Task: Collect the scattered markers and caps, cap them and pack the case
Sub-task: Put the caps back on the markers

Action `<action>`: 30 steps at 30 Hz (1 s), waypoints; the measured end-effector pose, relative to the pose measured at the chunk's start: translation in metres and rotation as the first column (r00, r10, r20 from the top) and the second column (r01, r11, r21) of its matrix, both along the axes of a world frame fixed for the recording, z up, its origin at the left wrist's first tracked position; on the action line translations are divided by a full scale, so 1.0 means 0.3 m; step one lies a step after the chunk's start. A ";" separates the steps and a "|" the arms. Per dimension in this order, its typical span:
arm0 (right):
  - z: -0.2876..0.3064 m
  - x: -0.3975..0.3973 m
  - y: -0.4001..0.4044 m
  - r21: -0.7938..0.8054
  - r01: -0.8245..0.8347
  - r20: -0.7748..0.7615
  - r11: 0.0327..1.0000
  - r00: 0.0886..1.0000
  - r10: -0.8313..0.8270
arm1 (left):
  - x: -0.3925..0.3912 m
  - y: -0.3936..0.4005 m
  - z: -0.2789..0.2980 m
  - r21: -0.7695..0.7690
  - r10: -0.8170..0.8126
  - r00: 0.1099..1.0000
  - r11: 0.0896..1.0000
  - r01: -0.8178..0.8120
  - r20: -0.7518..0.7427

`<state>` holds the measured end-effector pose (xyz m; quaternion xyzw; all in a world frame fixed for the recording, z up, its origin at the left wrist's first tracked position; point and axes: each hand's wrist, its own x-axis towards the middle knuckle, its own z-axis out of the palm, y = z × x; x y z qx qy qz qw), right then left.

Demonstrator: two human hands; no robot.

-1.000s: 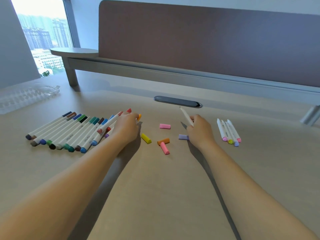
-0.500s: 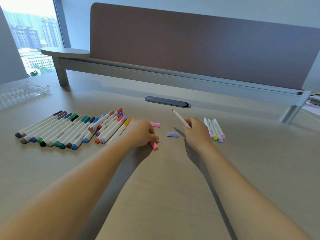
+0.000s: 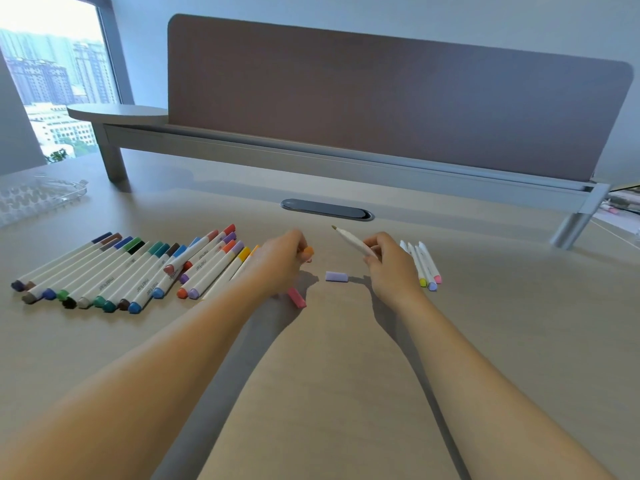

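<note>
My left hand [image 3: 280, 263] is shut on an orange cap [image 3: 308, 251], lifted just off the desk. My right hand [image 3: 389, 263] grips an uncapped white marker [image 3: 351, 240], tip pointing up and left. A purple cap [image 3: 336, 276] lies between the hands. A pink cap [image 3: 297, 297] lies under my left wrist, and another pink cap is mostly hidden behind the fingers. Several capped markers [image 3: 138, 271] lie in a row at the left. Three uncapped markers [image 3: 424, 265] lie right of my right hand.
The clear plastic marker case [image 3: 38, 195] sits at the far left. A dark cable grommet [image 3: 327, 209] is set in the desk behind the hands. A grey shelf rail and a brown divider panel [image 3: 381, 98] close off the back.
My left hand left the row of capped markers, moved right to the loose caps and picked up the orange cap. The right hand kept its marker and shifted slightly.
</note>
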<state>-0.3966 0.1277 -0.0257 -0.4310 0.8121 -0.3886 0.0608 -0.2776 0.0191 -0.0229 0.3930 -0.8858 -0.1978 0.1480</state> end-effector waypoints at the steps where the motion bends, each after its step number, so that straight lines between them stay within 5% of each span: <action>1: 0.003 0.001 0.001 -0.006 -0.009 0.000 1.000 1.000 0.009 | 0.007 0.002 0.011 0.097 -0.013 0.992 0.995 0.025 -0.122; 3: 0.009 0.003 0.002 -0.009 -0.024 -0.018 1.000 1.000 0.024 | 0.021 0.012 0.029 0.251 -0.029 0.947 0.961 0.115 -0.320; 6: 0.016 0.014 -0.006 0.000 -0.046 -0.049 0.999 0.998 0.046 | 0.039 0.021 0.046 0.328 -0.023 0.907 0.928 0.176 -0.421; 20: 0.036 0.027 -0.002 0.029 -0.087 -0.166 0.996 0.982 0.091 | 0.068 0.003 0.050 0.183 -0.036 0.915 0.976 0.119 -0.402; 30: 0.039 0.022 0.009 0.017 -0.182 -0.131 0.983 0.974 0.183 | 0.046 0.012 0.052 0.294 0.033 0.857 0.946 0.139 -0.513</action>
